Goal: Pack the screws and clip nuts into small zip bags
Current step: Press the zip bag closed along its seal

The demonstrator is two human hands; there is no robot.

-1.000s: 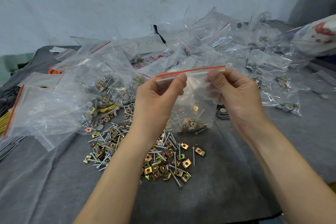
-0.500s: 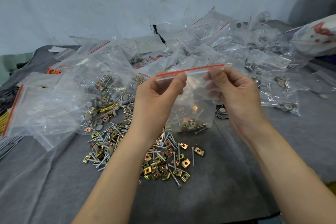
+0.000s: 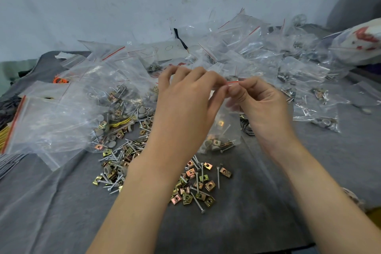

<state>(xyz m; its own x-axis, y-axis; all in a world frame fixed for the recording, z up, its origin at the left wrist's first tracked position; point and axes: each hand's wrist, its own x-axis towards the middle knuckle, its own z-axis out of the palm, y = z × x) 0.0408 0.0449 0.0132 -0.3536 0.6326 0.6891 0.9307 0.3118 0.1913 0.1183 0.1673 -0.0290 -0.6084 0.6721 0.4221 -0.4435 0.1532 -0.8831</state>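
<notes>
A small clear zip bag point(image 3: 223, 130) with an orange-red seal strip hangs between both hands above the table. Screws and gold clip nuts lie in its bottom. My left hand point(image 3: 185, 101) pinches the strip at its top, fingertips close against my right hand. My right hand point(image 3: 259, 101) pinches the same strip from the right, only a short piece of orange showing between the two. Below the bag, a loose pile of silver screws and gold clip nuts point(image 3: 193, 183) lies on the grey cloth point(image 3: 61, 212).
Many clear zip bags point(image 3: 72, 109), some filled with parts, are heaped at the left and across the back to the right point(image 3: 299, 80). A pale wall stands behind. A white-and-red bag point(image 3: 358, 45) sits far right. Yellow wires point(image 3: 5, 136) show at the left edge.
My left hand has slid right along the bag's seal strip and now meets my right hand; the strip, stretched wide before, is mostly covered. The bag hangs lower.
</notes>
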